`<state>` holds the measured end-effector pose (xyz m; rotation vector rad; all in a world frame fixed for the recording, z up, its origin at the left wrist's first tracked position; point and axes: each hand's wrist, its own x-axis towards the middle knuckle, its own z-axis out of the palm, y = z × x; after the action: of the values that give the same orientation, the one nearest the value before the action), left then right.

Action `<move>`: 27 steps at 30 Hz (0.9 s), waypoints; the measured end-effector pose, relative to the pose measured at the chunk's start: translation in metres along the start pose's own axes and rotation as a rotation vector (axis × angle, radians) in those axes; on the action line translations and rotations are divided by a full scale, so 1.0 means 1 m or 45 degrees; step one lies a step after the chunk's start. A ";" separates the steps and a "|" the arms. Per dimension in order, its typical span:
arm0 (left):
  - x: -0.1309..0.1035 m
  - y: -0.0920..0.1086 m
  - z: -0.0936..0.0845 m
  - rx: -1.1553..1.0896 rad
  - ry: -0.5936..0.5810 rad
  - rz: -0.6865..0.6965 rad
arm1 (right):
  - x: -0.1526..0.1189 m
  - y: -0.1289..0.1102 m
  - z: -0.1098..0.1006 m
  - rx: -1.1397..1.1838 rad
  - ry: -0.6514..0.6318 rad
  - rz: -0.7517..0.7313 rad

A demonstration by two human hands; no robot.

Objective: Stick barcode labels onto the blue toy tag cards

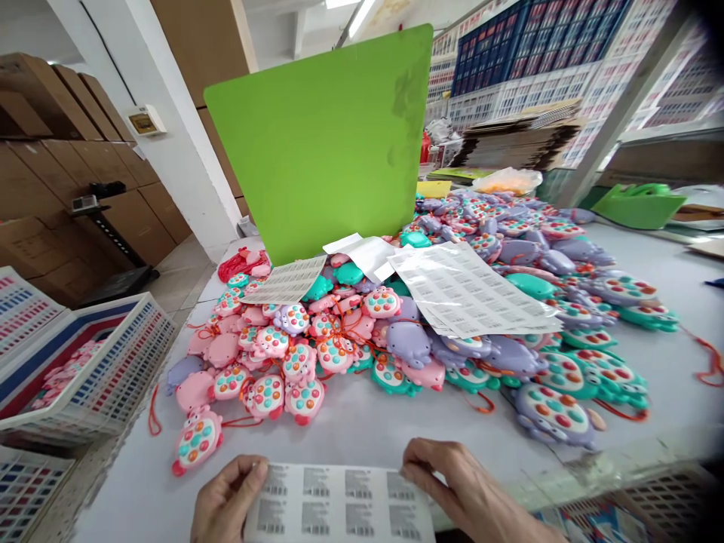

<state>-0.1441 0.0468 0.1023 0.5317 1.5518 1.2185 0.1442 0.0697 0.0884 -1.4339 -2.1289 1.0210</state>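
Observation:
A sheet of barcode stickers (pixel 338 494) is stretched between my two hands at the table's near edge. My left hand (pixel 229 498) pinches its upper left corner, thumb on top. At the upper right corner, my right hand (pixel 452 483) has thumb and fingers closed on the sheet. Beyond it lies a big pile of animal-shaped toys with coloured round buttons: a pink toy (pixel 197 439) at the front left, a purple toy (pixel 554 415) at the right, and a green toy (pixel 608 373) behind that. More sticker sheets (pixel 469 290) rest on top of the pile.
An upright green board (pixel 322 143) stands behind the pile. On the floor at left is a white plastic basket (pixel 124 362) with pink toys inside. A green tape dispenser (pixel 639 205) sits at the right. Cartons (pixel 73 173) are stacked at the far left.

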 end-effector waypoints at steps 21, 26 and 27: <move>0.019 -0.031 0.033 1.176 -0.291 1.044 | 0.019 0.006 0.038 0.047 0.161 0.043; 0.013 -0.041 0.093 1.427 -0.824 0.764 | 0.018 0.015 0.054 0.015 0.210 -0.032; 0.015 -0.044 0.097 1.423 -0.818 0.745 | 0.017 0.019 0.057 0.019 0.229 -0.028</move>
<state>-0.0517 0.0835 0.0628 1.9830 1.4067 0.3360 0.1121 0.0690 0.0352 -1.4350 -2.0002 0.8636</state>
